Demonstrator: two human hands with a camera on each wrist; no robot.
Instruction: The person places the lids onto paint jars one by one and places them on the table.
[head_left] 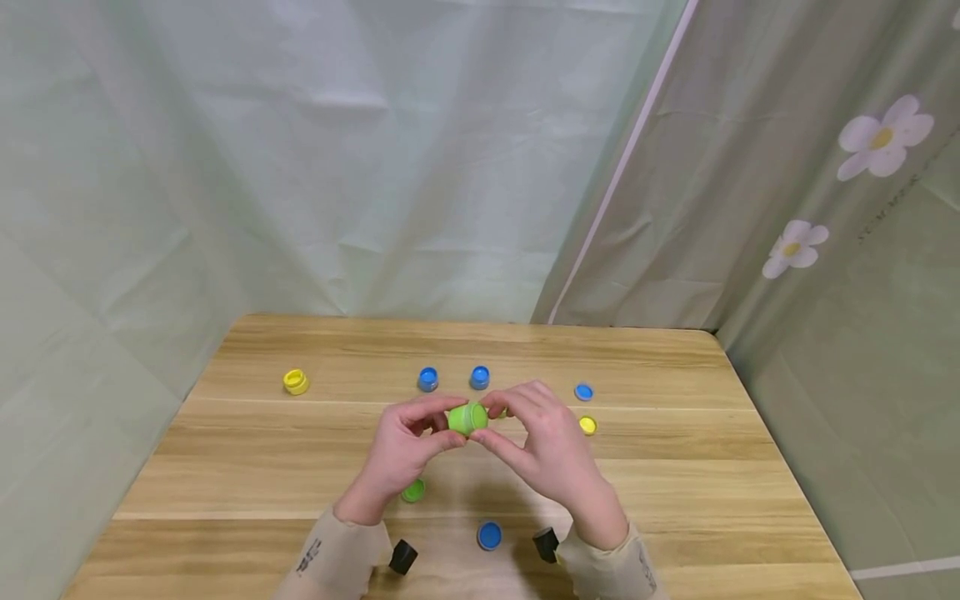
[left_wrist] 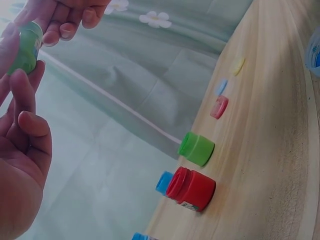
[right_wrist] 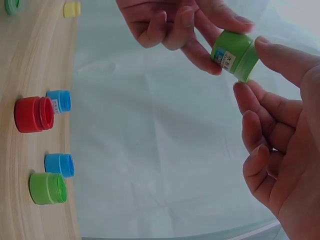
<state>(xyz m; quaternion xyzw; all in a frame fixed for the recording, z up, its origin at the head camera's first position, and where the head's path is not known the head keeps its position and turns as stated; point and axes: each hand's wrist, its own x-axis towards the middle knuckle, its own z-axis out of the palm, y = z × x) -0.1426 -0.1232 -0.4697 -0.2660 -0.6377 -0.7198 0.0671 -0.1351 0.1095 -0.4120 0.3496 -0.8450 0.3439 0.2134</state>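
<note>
A small green jar (head_left: 459, 419) with a white label is held above the table between both hands, its lidded end (right_wrist: 247, 64) toward the right hand. My left hand (head_left: 397, 446) pinches the jar's body between thumb and fingers. The right hand (head_left: 553, 446) has its thumb and fingertips at the lid's rim, on opposite sides. Below the hands, a red jar (left_wrist: 196, 190) and another green jar (left_wrist: 199, 149) stand uncapped, mostly hidden in the head view. Two open blue jars (head_left: 428, 380) stand just beyond the hands.
An open yellow jar (head_left: 296, 382) stands at the far left of the wooden table (head_left: 225, 467). To the right lie a blue lid (head_left: 584, 392), a yellow lid (head_left: 588, 426) and a red lid (left_wrist: 219, 107). A round green piece (head_left: 413, 490) and a blue-topped container (head_left: 490, 536) are nearer the person.
</note>
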